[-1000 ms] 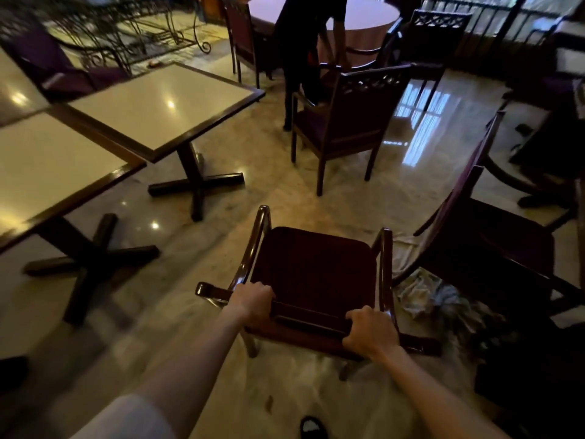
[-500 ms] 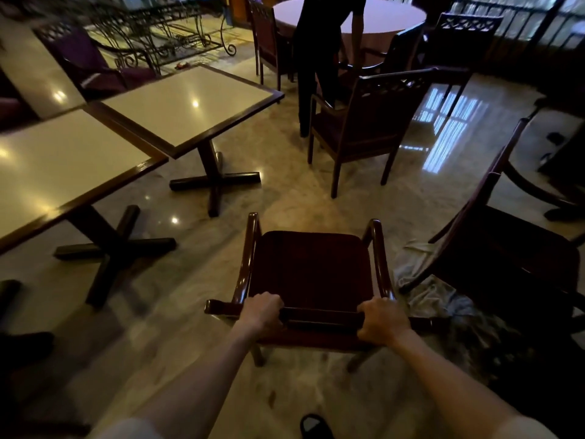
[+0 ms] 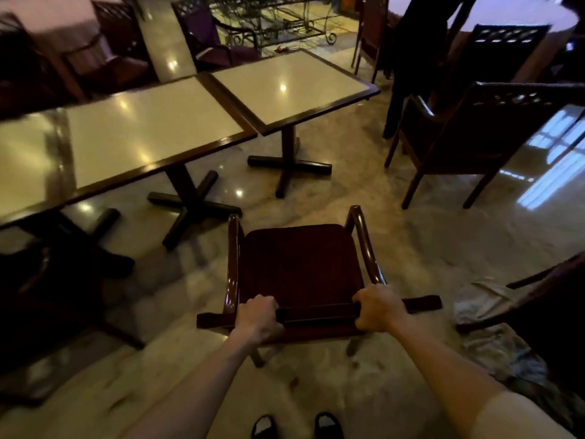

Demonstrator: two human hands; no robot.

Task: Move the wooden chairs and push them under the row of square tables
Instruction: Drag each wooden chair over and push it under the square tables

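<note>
A dark wooden armchair [image 3: 304, 267] stands on the marble floor right in front of me, its seat facing the tables. My left hand [image 3: 258, 315] grips the left part of its top back rail and my right hand [image 3: 378, 307] grips the right part. Ahead and to the left runs a row of square tables [image 3: 152, 128] with pale tops and dark cross bases; the far one [image 3: 291, 87] ends the row. The chair's front sits a short way from the table bases.
Another wooden armchair [image 3: 474, 137] stands at the right, with a person in dark clothes [image 3: 411, 58] behind it by a round table [image 3: 519, 17]. A third chair [image 3: 544, 299] and a crumpled cloth [image 3: 487, 312] lie at the right edge. My shoes [image 3: 297, 426] show below.
The chair has swung to the left and moved closer to the row of tables. Both hands keep their hold on the back rail. More of the table row has come into view.
</note>
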